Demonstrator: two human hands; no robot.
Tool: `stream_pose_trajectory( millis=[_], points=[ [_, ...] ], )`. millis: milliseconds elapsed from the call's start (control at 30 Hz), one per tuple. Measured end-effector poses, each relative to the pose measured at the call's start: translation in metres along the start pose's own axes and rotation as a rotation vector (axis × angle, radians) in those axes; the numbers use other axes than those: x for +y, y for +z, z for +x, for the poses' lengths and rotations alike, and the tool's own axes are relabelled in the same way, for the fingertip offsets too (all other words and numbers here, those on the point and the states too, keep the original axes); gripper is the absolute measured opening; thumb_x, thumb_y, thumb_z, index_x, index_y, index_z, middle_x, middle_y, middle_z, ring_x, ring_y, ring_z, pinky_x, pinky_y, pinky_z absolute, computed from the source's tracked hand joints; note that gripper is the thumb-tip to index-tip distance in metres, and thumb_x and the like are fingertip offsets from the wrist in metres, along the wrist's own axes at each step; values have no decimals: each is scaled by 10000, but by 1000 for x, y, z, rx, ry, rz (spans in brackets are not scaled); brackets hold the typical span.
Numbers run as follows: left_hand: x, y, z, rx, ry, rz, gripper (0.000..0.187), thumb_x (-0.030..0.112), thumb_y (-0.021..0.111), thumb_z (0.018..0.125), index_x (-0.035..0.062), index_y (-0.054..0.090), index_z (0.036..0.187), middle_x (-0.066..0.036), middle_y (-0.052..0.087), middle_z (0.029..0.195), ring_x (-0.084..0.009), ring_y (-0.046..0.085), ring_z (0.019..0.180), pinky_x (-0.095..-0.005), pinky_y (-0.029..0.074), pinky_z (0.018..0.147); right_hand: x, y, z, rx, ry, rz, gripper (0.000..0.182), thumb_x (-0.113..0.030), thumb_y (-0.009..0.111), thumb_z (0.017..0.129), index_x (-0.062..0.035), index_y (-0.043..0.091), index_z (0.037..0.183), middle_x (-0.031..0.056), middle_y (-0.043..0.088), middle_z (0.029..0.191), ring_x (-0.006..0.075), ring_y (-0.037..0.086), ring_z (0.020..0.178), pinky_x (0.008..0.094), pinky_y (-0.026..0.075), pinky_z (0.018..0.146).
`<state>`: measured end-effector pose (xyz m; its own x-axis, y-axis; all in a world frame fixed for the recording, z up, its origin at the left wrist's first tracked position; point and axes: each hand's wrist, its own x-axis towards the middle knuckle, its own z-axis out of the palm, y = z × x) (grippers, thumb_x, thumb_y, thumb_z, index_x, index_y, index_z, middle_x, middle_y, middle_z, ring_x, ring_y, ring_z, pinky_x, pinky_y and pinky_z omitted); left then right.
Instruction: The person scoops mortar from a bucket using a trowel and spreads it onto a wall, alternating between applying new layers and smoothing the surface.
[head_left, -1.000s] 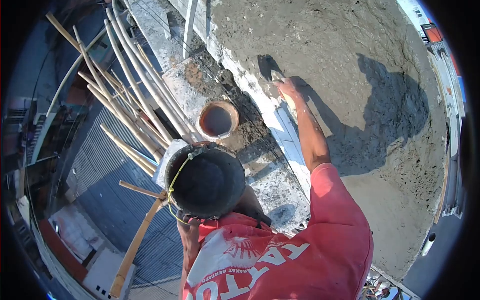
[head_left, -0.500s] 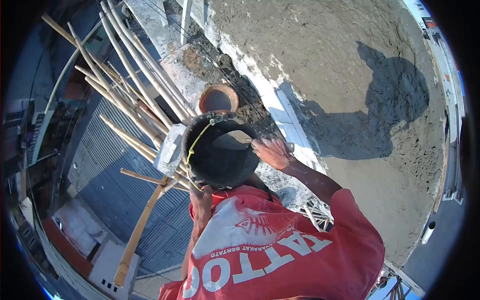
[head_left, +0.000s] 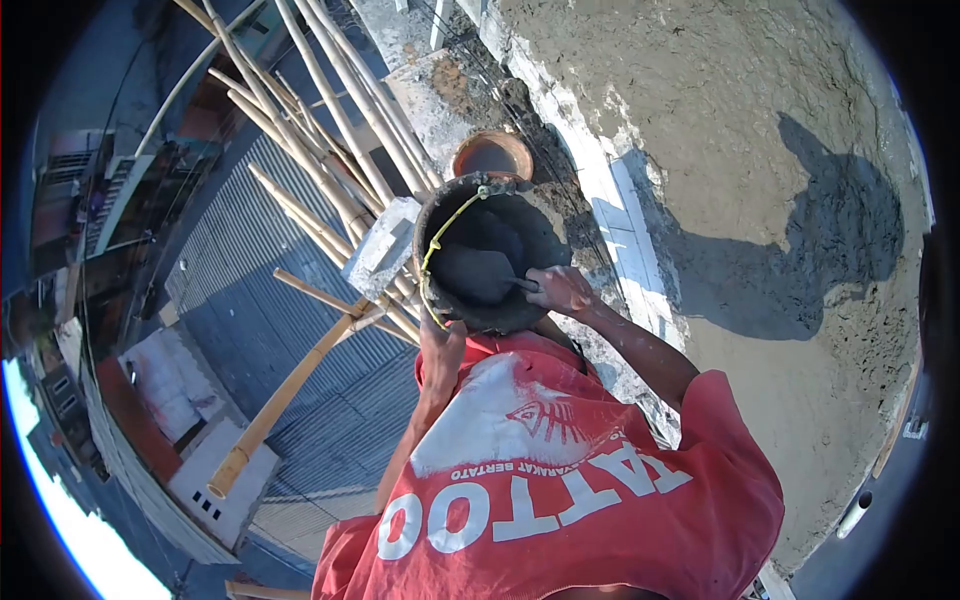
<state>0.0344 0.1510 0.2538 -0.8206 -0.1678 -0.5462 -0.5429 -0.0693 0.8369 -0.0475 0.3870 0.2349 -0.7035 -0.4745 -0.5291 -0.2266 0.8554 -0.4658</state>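
Note:
A black bucket (head_left: 545, 225) with a thin yellow-green handle (head_left: 446, 228) is held tilted, its mouth facing the camera. My left hand (head_left: 443, 347) is closed on the bucket's lower left rim. Inside the bucket lies the grey blade of a trowel (head_left: 478, 274); my right hand (head_left: 560, 290) is wrapped round the trowel's handle at the right side of the opening. Grey material lines the bucket, though how much it holds is hard to make out.
Wet grey mortar (head_left: 720, 60) covers the surface at the right, crossed by a shadow. A clay-coloured bowl (head_left: 520, 150) sits beyond the bucket, near a pale block (head_left: 384, 246). Bamboo poles (head_left: 285, 400) stick out at the left above a corrugated roof (head_left: 230, 340).
The trowel blade has dropped deeper into the bucket, and my right hand has moved inward over the rim with it. The whole view has shifted, with the scene further right.

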Motion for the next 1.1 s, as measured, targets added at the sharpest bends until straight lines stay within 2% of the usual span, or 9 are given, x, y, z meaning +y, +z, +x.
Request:
stream_pose_trajectory(
  millis=[333, 433, 500, 600, 733, 867, 933, 1000, 1100],
  points=[
    [13, 7, -13, 22, -25, -309, 445, -31, 430, 742, -39, 399, 1186, -96, 568, 941, -173, 576, 798, -288, 525, 675, -19, -103, -57, 102, 12, 37, 241, -306, 641, 708, -74, 624, 771, 151, 610, 658, 330, 601, 601, 393, 462, 558],
    [0, 1, -6, 3, 19, -150, 472, -35, 426, 733, -36, 376, 1202, -101, 564, 930, -174, 575, 794, -282, 530, 637, -7, -147, -45, 101, -293, 435, 300, -311, 706, 695, -48, 643, 823, 74, 605, 647, 169, 578, 556, 319, 443, 519],
    [12, 9, -12, 71, -14, -228, 484, -37, 426, 721, -39, 369, 1202, -105, 568, 935, -172, 579, 772, -271, 527, 597, -6, -189, -35, -168, -21, 959, 256, -235, 720, 742, -5, 618, 793, 18, 581, 645, 87, 537, 537, 234, 423, 479],
    [29, 11, -20, 95, -134, -187, 487, -33, 431, 720, -36, 371, 1204, -119, 565, 958, -183, 590, 748, -281, 531, 578, 53, -238, 18, -72, 0, 1161, 228, -212, 668, 809, -47, 522, 751, 10, 504, 629, 89, 494, 495, 244, 399, 430],
    [28, 12, -26, 87, -122, -194, 468, 2, 450, 753, -19, 374, 1214, -140, 567, 977, -209, 608, 742, -297, 539, 561, 168, -317, 46, 768, 519, 550, 310, -356, 618, 834, -82, 482, 782, -2, 490, 616, 80, 483, 466, 233, 398, 409],
    [29, 10, -24, 86, -129, 5, 460, 24, 471, 739, -37, 386, 1187, -173, 571, 956, -215, 608, 756, -317, 544, 585, 113, -325, -61, 1016, 368, 414, 404, -342, 601, 845, 2, 545, 1051, -6, 481, 586, 84, 470, 447, 238, 379, 407],
    [-4, 10, -13, 83, -97, -24, 490, 33, 478, 725, -51, 386, 1198, -212, 579, 967, -266, 612, 802, -342, 519, 609, 67, -303, -87, 920, 526, 133, 406, -309, 589, 838, 51, 517, 1010, 105, 576, 673, 188, 568, 520, 322, 439, 501],
    [-17, 11, -9, 101, 20, 46, 508, 30, 495, 713, -47, 400, 1206, -229, 592, 1021, -310, 599, 854, -374, 471, 760, 60, -257, -98, 863, 230, -237, 361, -283, 588, 830, 4, 529, 1041, 166, 619, 756, 304, 617, 661, 374, 454, 589],
    [8, 12, -15, 84, -19, 181, 541, 52, 516, 711, -40, 388, 1229, -241, 596, 989, -341, 596, 891, -386, 465, 788, 19, -186, -100, 398, 159, -176, 336, -251, 606, 801, -78, 544, 1083, 183, 631, 915, 367, 608, 801, 400, 463, 651]
  ],
)
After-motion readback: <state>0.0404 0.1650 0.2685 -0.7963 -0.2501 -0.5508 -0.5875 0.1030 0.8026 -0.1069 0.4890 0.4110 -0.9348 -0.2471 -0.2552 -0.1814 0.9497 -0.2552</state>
